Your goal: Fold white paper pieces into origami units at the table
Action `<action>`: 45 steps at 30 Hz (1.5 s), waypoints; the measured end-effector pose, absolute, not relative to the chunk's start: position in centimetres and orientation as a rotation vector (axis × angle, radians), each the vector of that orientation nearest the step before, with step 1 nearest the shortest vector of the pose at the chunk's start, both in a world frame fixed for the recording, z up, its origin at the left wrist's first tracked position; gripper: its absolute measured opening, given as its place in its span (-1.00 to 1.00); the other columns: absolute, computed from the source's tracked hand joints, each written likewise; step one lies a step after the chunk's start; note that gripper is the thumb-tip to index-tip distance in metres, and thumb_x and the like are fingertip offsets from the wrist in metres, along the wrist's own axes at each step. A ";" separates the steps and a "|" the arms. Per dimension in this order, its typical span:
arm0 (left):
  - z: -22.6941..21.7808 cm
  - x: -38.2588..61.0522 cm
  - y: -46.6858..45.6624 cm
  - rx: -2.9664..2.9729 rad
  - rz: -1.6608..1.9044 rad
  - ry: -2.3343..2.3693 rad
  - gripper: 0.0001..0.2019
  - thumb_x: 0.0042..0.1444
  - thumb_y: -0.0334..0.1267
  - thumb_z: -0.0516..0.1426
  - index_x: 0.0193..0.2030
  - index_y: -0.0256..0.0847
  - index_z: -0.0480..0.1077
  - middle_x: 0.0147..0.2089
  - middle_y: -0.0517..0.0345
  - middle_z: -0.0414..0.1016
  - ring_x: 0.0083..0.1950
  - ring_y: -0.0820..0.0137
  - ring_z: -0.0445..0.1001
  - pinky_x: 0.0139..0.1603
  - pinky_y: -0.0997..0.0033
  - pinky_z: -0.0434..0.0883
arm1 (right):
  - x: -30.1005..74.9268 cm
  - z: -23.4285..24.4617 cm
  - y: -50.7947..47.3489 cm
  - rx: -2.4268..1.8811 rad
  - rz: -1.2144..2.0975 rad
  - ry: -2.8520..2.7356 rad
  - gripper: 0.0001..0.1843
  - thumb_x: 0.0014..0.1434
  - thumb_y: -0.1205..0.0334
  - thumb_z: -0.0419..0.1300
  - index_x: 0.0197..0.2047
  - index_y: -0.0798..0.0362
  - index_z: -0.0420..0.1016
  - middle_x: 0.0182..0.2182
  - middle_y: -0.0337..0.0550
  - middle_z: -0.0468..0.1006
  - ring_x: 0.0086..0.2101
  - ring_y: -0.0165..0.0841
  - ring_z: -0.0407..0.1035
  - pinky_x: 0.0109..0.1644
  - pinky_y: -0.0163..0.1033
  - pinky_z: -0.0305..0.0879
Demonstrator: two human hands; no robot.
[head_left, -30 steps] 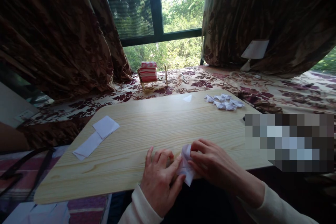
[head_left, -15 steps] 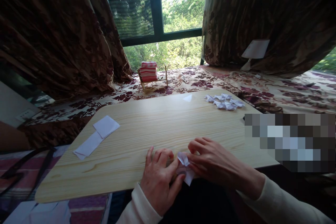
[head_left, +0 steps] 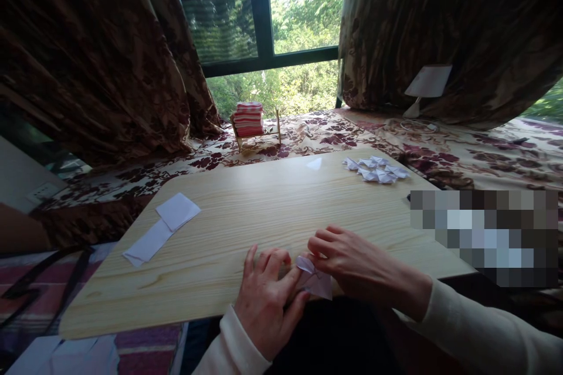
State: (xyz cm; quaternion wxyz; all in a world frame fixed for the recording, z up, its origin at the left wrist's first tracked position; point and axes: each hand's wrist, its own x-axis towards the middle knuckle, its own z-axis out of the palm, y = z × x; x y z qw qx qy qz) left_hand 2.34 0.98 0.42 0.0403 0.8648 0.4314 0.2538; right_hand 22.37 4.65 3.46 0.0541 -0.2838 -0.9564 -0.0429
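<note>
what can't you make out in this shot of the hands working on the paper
All in the head view.
Folded paper: the left hand and right hand cover most of it, so its folds and the fingers' grip are hidden.
Pile of folded pieces: too small to count.
Pixelated block: blurs whatever lies by the table edge.
White sheets: cut off by the bottom-left frame edge.

Matt white paper (head_left: 315, 281) on smooth pale wood-grain table (head_left: 246, 217) — floral cloth (head_left: 352, 135) behind
</note>
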 end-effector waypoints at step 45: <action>-2.2 1.4 -2.3 2.872 1.022 1.270 -0.59 0.11 -0.36 0.00 0.13 -0.19 0.32 0.15 0.04 0.40 0.19 0.23 0.27 0.32 0.04 -0.11 | 21.6 1.4 1.2 -1.110 0.099 -2.680 -0.68 0.11 0.47 0.10 -0.06 0.03 0.37 -0.30 -0.13 0.39 -0.33 -0.28 0.18 -0.27 -0.18 0.12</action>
